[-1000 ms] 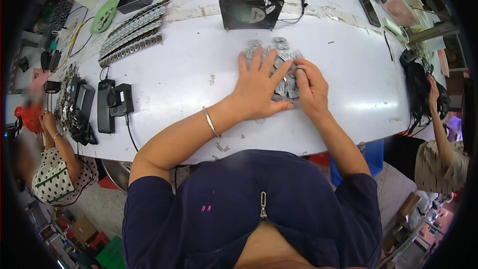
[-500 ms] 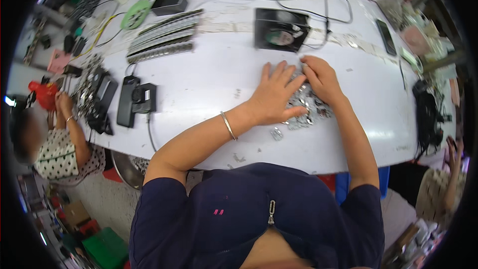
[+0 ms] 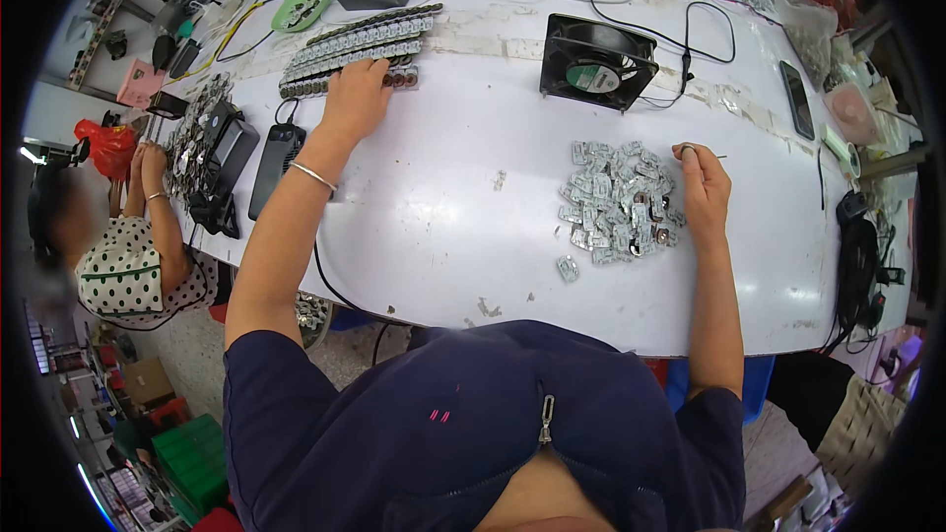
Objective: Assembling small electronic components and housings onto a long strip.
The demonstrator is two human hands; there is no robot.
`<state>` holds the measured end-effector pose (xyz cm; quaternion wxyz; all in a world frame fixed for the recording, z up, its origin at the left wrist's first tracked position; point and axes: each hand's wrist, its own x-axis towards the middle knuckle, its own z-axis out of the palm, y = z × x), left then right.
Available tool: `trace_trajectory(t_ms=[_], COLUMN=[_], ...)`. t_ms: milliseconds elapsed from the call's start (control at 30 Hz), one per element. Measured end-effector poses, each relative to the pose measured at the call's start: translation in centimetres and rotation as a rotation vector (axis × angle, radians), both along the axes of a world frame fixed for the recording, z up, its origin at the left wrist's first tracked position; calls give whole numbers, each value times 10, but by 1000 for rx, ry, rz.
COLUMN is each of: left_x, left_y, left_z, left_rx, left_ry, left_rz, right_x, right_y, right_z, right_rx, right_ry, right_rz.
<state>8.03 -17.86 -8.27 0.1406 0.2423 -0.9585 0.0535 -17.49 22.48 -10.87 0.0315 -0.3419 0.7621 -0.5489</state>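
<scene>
On the far left part of the table, strips of small metal parts [image 3: 360, 36] lie side by side. My left hand [image 3: 357, 99] is over the nearest strip [image 3: 406, 79], its fingers curled together on it; the palm hides part of that strip. Near the table's right side, a loose pile of small clear and silvery pieces [image 3: 616, 202] is spread out. Just right of the pile, my right hand [image 3: 704, 192] is closed in a pinch on a thin dark rod-like tool [image 3: 722, 157]. One clear piece [image 3: 568, 268] lies apart, at the pile's near side.
A black square fan [image 3: 596, 64] stands beyond the pile, its cable running right. Left of me are a black charger-like device [image 3: 274, 163] and a heap of metal parts [image 3: 202, 128]. A green dish [image 3: 304, 5] and a phone [image 3: 796, 99] lie farther off. Another person [image 3: 123, 256] sits at left.
My left hand has left the pile and gone far left onto the strips. My right hand has drawn back to the right, uncovering the pile; the thin tool now shows in it.
</scene>
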Motion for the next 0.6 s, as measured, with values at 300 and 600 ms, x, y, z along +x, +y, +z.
trace_trajectory(t_ms=[300,600], left_x=[-6,-39], left_y=[5,67], left_z=[10,69], left_rx=[-22,445], left_ry=[28,373], left_rz=[-236,-547], right_x=[1,0], right_y=[1,-2], right_z=[-4,-7], right_rx=[2,-28], right_ry=[37,60], right_rz=[-6,-34])
